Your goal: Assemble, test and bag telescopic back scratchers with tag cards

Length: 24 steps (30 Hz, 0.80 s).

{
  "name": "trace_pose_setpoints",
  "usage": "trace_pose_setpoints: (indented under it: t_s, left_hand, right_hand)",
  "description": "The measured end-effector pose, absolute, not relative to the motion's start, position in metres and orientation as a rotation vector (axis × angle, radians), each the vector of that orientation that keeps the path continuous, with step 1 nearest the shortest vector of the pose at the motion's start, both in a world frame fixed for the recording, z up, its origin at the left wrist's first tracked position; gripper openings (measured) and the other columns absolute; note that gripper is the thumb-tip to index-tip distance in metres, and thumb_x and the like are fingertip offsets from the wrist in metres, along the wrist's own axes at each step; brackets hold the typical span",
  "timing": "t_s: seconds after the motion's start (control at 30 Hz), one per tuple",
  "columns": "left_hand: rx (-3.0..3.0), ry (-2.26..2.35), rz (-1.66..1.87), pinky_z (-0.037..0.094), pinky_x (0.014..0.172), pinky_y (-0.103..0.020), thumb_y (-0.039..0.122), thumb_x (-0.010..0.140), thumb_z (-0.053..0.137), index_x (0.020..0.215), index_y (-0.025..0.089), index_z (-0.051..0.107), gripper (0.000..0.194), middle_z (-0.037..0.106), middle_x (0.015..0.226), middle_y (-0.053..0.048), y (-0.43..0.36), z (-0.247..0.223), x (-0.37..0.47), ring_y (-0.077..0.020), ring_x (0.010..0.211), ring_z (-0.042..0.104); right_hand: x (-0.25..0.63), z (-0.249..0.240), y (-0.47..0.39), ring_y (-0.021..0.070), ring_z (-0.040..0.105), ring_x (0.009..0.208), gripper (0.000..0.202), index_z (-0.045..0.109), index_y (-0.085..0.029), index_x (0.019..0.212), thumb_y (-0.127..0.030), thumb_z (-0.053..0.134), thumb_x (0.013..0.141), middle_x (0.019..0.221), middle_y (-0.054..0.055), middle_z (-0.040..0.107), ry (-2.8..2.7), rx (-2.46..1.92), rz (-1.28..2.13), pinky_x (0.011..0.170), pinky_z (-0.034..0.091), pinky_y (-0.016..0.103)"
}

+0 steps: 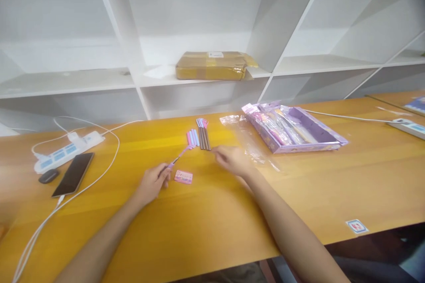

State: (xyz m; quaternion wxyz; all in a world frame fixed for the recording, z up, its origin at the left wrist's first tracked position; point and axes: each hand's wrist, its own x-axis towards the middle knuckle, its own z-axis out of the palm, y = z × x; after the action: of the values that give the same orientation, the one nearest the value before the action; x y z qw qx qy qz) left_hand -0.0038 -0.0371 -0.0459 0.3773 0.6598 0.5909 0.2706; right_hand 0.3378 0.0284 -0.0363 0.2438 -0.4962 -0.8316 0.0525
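Note:
My left hand (pixel 153 183) is closed on a slim pen (pixel 175 160) with a purple grip and a pinkish decorated end pointing up and right. Just right of it a small pink card (pixel 183 177) lies flat. Beyond the card, several pink and blue caps (pixel 193 138) lie side by side. Next to them is a row of dark pens (pixel 203 138) with blue and pink curled tops. My right hand (pixel 230 159) has its fingers pinched at the near end of the dark pens; whether it grips one is too small to tell.
A purple box (pixel 312 147) with wrapped pens stands right, beside clear plastic film (pixel 254 143). At left are a power strip (pixel 68 152), phone (pixel 73 174), black mouse-like object (pixel 49 176) and white cables. A cardboard box (pixel 212 66) sits on the shelf. Another power strip (pixel 410 127) is far right.

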Motion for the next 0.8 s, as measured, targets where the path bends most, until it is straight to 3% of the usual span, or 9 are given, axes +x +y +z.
trace_pose_setpoints:
  t_s: [0.13, 0.3, 0.43, 0.5, 0.57, 0.63, 0.73, 0.8]
  left_hand:
    - [1.464, 1.493, 0.936, 0.035, 0.029, -0.020, 0.064, 0.102, 0.045, 0.105, 0.023, 0.054, 0.042, 0.064, 0.077, 0.002, -0.027, -0.065, -0.018, -0.0160, 0.053, 0.065]
    - [1.301, 1.322, 1.104, 0.034, 0.031, -0.016, 0.062, 0.101, 0.050, 0.106, 0.024, 0.047, 0.039, 0.060, 0.072, 0.005, -0.021, -0.074, -0.026, -0.0147, 0.049, 0.066]
    - [1.360, 1.291, 1.033, 0.033, 0.033, -0.015, 0.060, 0.103, 0.049, 0.109, 0.023, 0.048, 0.038, 0.061, 0.072, 0.004, -0.021, -0.077, -0.024, -0.0134, 0.048, 0.066]
    - [1.375, 1.290, 1.057, 0.039, 0.036, -0.017, 0.056, 0.103, 0.052, 0.122, 0.025, 0.046, 0.037, 0.064, 0.080, 0.004, -0.021, -0.079, -0.021, -0.0117, 0.046, 0.064]
    - [1.377, 1.273, 1.130, 0.045, 0.037, -0.020, 0.050, 0.102, 0.058, 0.142, 0.032, 0.031, 0.051, 0.068, 0.095, 0.003, -0.020, -0.081, -0.019, -0.0099, 0.042, 0.061]
    - [1.384, 1.247, 1.178, 0.042, 0.034, -0.020, 0.047, 0.101, 0.060, 0.149, 0.036, 0.022, 0.062, 0.069, 0.107, 0.001, -0.020, -0.082, -0.017, -0.0090, 0.041, 0.060]
    - [1.458, 1.262, 1.076, 0.032, 0.031, -0.017, 0.046, 0.103, 0.054, 0.132, 0.026, 0.049, 0.035, 0.069, 0.089, 0.001, -0.026, -0.081, -0.014, -0.0070, 0.037, 0.052]
    - [1.478, 1.263, 0.987, 0.034, 0.034, -0.017, 0.046, 0.105, 0.051, 0.119, 0.021, 0.059, 0.030, 0.064, 0.072, 0.003, -0.036, -0.079, -0.010, -0.0065, 0.036, 0.046]
  right_hand:
    - [0.405, -0.046, 0.052, 0.0236, 0.068, 0.104, 0.034, 0.069, -0.013, 0.121, -0.023, 0.044, 0.101, 0.119, 0.017, 0.071, -1.991, -1.649, -0.031, 0.089, 0.049, 0.032]
    - [0.453, -0.073, 0.068, 0.0340, 0.062, 0.114, 0.041, 0.066, -0.001, 0.116, -0.036, 0.061, 0.095, 0.120, 0.030, 0.063, -1.728, -2.251, -0.151, 0.097, 0.047, 0.040]
    - [0.456, -0.086, 0.071, 0.0311, 0.065, 0.106, 0.031, 0.067, -0.003, 0.114, -0.026, 0.055, 0.096, 0.115, 0.026, 0.067, -1.696, -2.284, -0.111, 0.093, 0.047, 0.038]
    - [0.457, -0.081, 0.071, 0.0277, 0.066, 0.097, 0.028, 0.070, -0.007, 0.111, -0.019, 0.048, 0.097, 0.109, 0.022, 0.069, -1.641, -2.274, -0.116, 0.087, 0.047, 0.036]
    - [0.460, -0.070, 0.070, 0.0260, 0.066, 0.093, 0.032, 0.071, -0.010, 0.109, -0.019, 0.042, 0.100, 0.107, 0.020, 0.070, -1.570, -2.232, -0.156, 0.084, 0.047, 0.036]
    - [0.459, -0.053, 0.066, 0.0248, 0.064, 0.094, 0.037, 0.070, -0.012, 0.115, -0.023, 0.037, 0.103, 0.111, 0.018, 0.069, -1.506, -2.150, -0.223, 0.084, 0.047, 0.036]
    - [0.436, -0.024, 0.053, 0.0207, 0.061, 0.089, 0.039, 0.071, -0.015, 0.120, -0.029, 0.039, 0.104, 0.105, 0.011, 0.066, -1.384, -1.794, -0.239, 0.083, 0.048, 0.033]
    - [0.400, -0.007, 0.038, 0.0183, 0.056, 0.081, 0.034, 0.076, -0.018, 0.114, -0.034, 0.049, 0.102, 0.091, 0.006, 0.060, -1.365, -1.505, -0.138, 0.077, 0.047, 0.031]
